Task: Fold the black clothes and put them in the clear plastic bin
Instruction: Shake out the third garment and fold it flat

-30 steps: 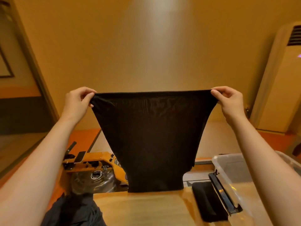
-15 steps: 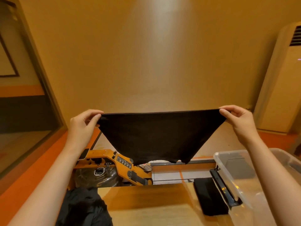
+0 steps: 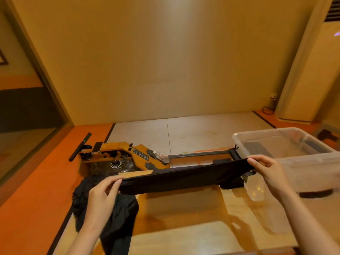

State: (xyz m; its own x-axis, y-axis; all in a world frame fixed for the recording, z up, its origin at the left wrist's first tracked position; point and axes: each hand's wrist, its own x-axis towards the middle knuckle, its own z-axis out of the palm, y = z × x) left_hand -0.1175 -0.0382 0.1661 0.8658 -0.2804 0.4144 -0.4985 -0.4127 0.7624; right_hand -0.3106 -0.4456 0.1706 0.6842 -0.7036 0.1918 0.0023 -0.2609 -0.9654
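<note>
At the left edge of the table (image 3: 184,236) lies a loose pile of black clothes (image 3: 121,223), not yet folded and partly spilling over that edge. The left hand (image 3: 103,192) is over this pile, with thumb and curled fingers pinching the left end of a black garment (image 3: 184,178). The garment is stretched into a long, narrow band between the two hands. Its long axis runs left to right across the far half of the table, and the right end sits a little farther from the person than the left. The cloth sags below the taut upper edge and hangs close over the wood; I cannot tell whether its lowest fold touches the table. The right hand (image 3: 266,172) pinches the right end between thumb and fingertips, just beside the near wall of the clear plastic bin (image 3: 276,131). The bin stands at the right edge of the table, so the right hand is the nearer one to it. A dark shape shows through the bin's wall, but I cannot tell what it is.

In front of the cloth the middle of the table is bare wood, so laying the garment down to fold it looks unhindered. Beyond the far edge, a rowing machine (image 3: 128,155) sits on the floor, well apart from the hands.
</note>
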